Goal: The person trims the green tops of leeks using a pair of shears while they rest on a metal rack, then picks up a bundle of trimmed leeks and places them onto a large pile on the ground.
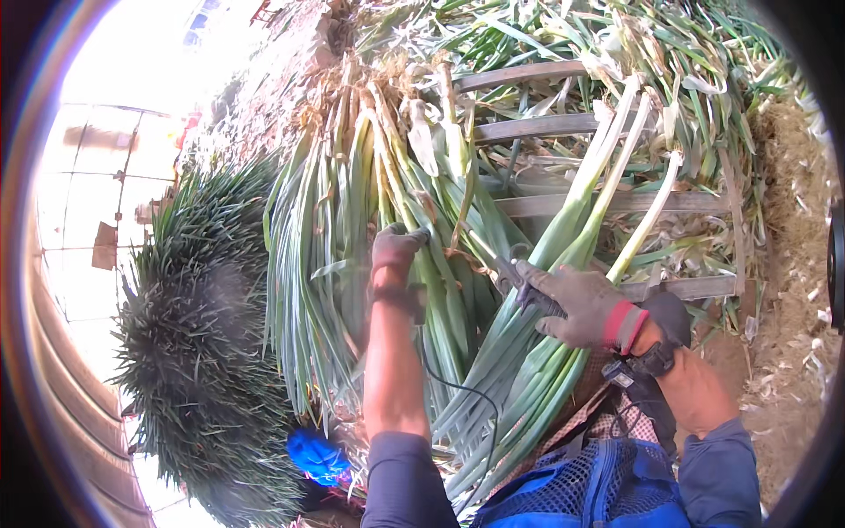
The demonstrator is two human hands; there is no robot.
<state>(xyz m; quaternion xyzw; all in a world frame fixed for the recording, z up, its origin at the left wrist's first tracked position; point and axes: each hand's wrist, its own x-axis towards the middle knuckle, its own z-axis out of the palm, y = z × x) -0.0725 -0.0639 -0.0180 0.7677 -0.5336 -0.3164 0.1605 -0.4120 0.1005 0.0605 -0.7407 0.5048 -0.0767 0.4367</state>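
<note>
My left hand, in a grey and red work glove, is closed around the green leaves of a long green onion in the middle. My right hand, gloved the same way, holds a dark-handled tool whose narrow metal end points up and left; its exact kind cannot be told. Green onions with pale stalks lie under and beside my right hand, their leaves running down over my lap. Left of my left hand hangs a thick row of leaves with dry, brownish root ends at the top.
A wooden slatted rack stands in front of me, with loose leaves and trimmings behind it. A large dense bundle of green leaves is on the left, near a blue object. Peelings litter the soil at right.
</note>
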